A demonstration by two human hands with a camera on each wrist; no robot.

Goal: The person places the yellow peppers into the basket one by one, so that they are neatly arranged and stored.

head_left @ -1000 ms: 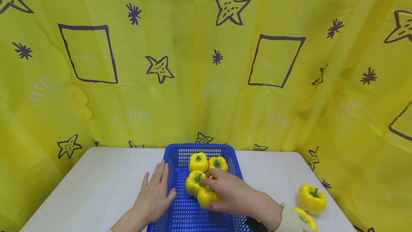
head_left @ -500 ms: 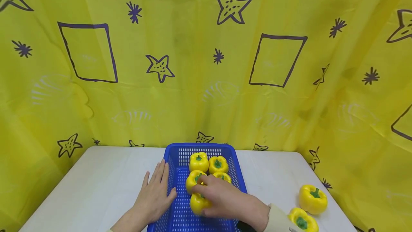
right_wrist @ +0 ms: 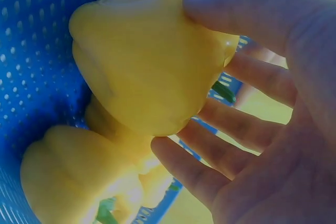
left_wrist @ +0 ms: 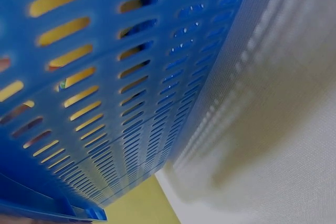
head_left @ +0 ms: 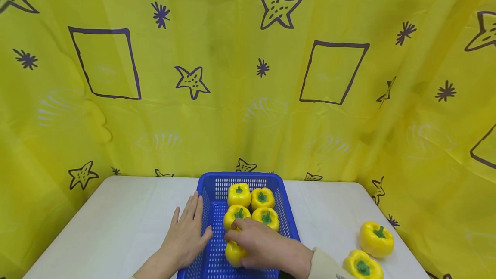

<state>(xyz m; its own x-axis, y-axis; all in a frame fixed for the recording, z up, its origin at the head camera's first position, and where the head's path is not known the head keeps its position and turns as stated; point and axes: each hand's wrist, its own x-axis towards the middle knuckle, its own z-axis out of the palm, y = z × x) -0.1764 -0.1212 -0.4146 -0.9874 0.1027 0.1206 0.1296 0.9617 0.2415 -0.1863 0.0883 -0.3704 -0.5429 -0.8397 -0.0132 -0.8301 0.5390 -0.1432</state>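
Observation:
A blue plastic basket (head_left: 289, 218) with slotted walls stands at the front middle of the table. In it, my right hand (head_left: 261, 244) grips a yellow bell pepper (head_left: 234, 254), thumb on one side and fingertips on the other, as the right wrist view shows of this pepper (right_wrist: 142, 59). Beyond it are several more yellow peppers with green stems, one of them a back-left pepper (head_left: 239, 195). My left hand (head_left: 184, 236) rests with straight fingers along the basket's left rim, its thumb over the edge. The left wrist view is mostly filled by the basket's outer wall (left_wrist: 110, 72).
Two more yellow peppers lie on the white table (head_left: 325, 210) right of the basket: a farther pepper (head_left: 376, 240) and a nearer pepper (head_left: 363, 265), close to my right sleeve. A yellow patterned curtain (head_left: 228, 132) hangs behind the table and along its sides.
My right hand has moved left and toward me inside the basket with the pepper, uncovering the pepper behind it. My left hand has stayed on the rim.

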